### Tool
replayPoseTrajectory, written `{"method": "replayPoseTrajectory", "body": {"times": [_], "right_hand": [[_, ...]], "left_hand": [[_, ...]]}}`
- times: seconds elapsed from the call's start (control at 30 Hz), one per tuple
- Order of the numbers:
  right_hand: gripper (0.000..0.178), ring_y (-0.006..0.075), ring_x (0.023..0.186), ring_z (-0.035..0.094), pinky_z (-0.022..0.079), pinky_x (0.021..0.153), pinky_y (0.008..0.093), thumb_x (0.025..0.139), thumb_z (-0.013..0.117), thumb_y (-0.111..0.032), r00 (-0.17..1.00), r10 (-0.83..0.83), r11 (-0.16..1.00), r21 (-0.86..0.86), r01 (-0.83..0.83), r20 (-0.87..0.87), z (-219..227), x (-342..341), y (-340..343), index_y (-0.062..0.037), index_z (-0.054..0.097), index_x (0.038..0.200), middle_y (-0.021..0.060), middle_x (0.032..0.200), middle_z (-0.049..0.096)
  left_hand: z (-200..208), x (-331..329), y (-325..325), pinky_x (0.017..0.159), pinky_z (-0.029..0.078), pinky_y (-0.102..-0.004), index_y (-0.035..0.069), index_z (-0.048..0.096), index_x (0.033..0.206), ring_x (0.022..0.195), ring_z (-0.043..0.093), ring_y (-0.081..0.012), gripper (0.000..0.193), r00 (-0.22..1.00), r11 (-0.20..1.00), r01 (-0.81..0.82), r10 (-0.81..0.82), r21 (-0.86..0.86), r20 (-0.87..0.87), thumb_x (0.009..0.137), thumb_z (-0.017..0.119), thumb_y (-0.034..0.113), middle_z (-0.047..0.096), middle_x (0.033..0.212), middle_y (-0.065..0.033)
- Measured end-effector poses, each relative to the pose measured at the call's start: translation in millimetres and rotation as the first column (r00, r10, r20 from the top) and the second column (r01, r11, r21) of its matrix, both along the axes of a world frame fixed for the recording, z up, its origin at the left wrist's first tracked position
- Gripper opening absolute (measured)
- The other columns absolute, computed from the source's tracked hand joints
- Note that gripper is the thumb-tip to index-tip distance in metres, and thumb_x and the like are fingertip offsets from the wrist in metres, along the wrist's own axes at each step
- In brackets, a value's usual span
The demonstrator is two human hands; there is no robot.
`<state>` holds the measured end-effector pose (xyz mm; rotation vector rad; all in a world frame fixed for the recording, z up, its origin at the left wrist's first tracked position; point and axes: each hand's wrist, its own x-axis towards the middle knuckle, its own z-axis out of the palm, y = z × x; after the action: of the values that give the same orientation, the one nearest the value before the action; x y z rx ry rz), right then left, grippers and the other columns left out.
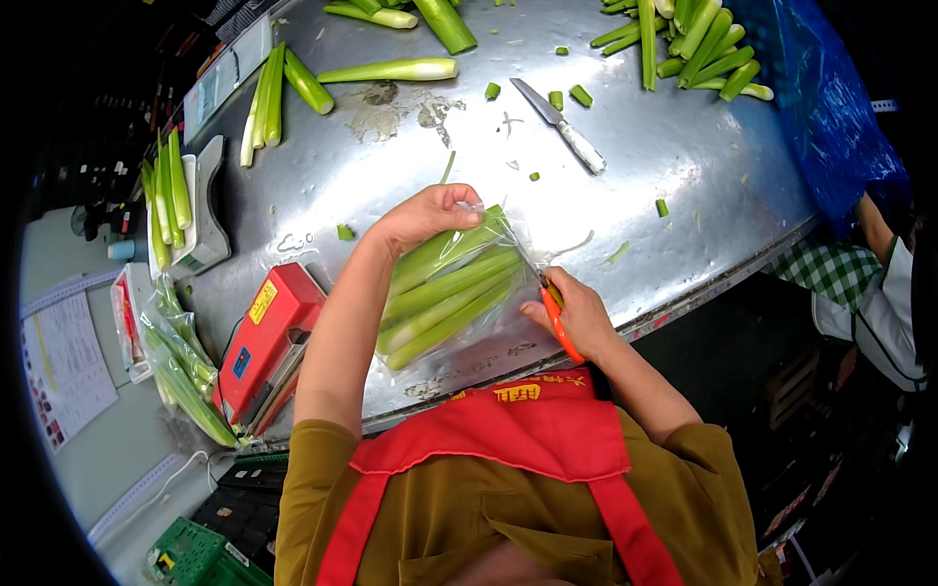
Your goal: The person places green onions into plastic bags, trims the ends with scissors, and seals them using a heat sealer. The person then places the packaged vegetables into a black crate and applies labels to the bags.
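A clear plastic bag (445,293) of long green, leek-like stalks with paler parts lies on the metal table in front of me. At its far end, my left hand (435,217) is closed, with thumb and fingers pinching the plastic edge. My right hand (576,314) grips orange-handled scissors (559,327) by the handles at the bag's right side. Their blades reach up along the bag's far right edge; whether they touch the plastic I cannot tell. A white-handled knife (567,129) rests farther off, apart from both hands.
The metal table (703,186) carries green scraps and loose stalks (388,69). To the left are a red bag sealer (269,337), a white scale (207,200) bearing stalks and another filled bag (181,356). Blue plastic (816,107) and a co-worker's arm (873,227) are at right.
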<state>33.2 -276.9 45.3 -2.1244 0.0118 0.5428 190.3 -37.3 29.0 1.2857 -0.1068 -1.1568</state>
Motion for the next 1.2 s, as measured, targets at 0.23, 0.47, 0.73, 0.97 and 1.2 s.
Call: {"method": "replayPoseTrajectory", "body": {"times": [0.23, 0.47, 0.73, 0.97, 1.2], "right_hand": [[0.049, 0.0357, 0.079, 0.060, 0.047, 0.070, 0.0405, 0.080, 0.069, -0.039, 1.000, -0.009, 1.000, -0.005, 0.009, 0.027, -1.2, 4.9, 8.7, -0.0026, 0.052, 0.107, 0.0160, 0.085, 0.061], [0.044, 0.0356, 0.075, 0.060, 0.046, 0.066, 0.0406, 0.083, 0.066, -0.040, 0.999, 0.010, 0.999, -0.054, -0.008, 0.035, 0.3, 8.5, 14.3, -0.0022, 0.050, 0.098, 0.0161, 0.077, 0.059], [0.035, 0.0392, 0.067, 0.055, 0.044, 0.061, 0.0411, 0.085, 0.065, -0.030, 0.990, -0.060, 0.998, -0.007, 0.061, 0.125, -11.3, 1.7, 22.2, -0.0021, 0.047, 0.095, 0.0179, 0.069, 0.055], [0.033, 0.0388, 0.060, 0.052, 0.043, 0.056, 0.0406, 0.086, 0.065, -0.028, 0.986, -0.077, 0.996, -0.022, 0.081, 0.149, -17.0, 0.0, 23.0, -0.0019, 0.047, 0.092, 0.0173, 0.064, 0.053], [0.039, 0.0373, 0.064, 0.057, 0.045, 0.059, 0.0413, 0.084, 0.068, -0.034, 0.990, -0.114, 0.993, 0.018, 0.113, 0.080, -17.8, -0.8, 23.2, -0.0003, 0.050, 0.094, 0.0183, 0.068, 0.058]], "left_hand": [[-6.6, -8.8, -3.0, 0.066, 0.042, -0.0165, 0.007, 0.057, 0.094, 0.071, 0.052, -0.0010, 0.020, 0.992, 0.997, -0.074, 0.075, -0.015, 0.102, 0.083, 0.070, 0.018, 0.057, 0.081, 0.0074], [-12.6, -14.8, -2.1, 0.066, 0.043, -0.0168, 0.007, 0.058, 0.092, 0.072, 0.053, -0.0010, 0.017, 0.984, 0.994, -0.112, 0.111, -0.004, 0.142, 0.084, 0.069, 0.017, 0.058, 0.082, 0.0063], [-17.8, -17.7, -2.7, 0.067, 0.045, -0.0196, 0.006, 0.055, 0.088, 0.074, 0.057, -0.0053, 0.016, 0.983, 0.987, -0.154, 0.158, -0.045, 0.090, 0.085, 0.069, 0.014, 0.063, 0.084, 0.0006], [-17.6, -18.1, -4.7, 0.063, 0.042, -0.0175, 0.007, 0.055, 0.087, 0.069, 0.053, -0.0018, 0.016, 0.980, 0.988, -0.152, 0.153, -0.021, 0.127, 0.085, 0.068, 0.016, 0.060, 0.079, 0.0047], [-19.2, -17.4, -6.0, 0.064, 0.042, -0.0177, 0.007, 0.056, 0.086, 0.070, 0.053, -0.0022, 0.016, 0.976, 0.988, -0.147, 0.139, 0.038, 0.168, 0.085, 0.069, 0.016, 0.060, 0.078, 0.0046]]}}
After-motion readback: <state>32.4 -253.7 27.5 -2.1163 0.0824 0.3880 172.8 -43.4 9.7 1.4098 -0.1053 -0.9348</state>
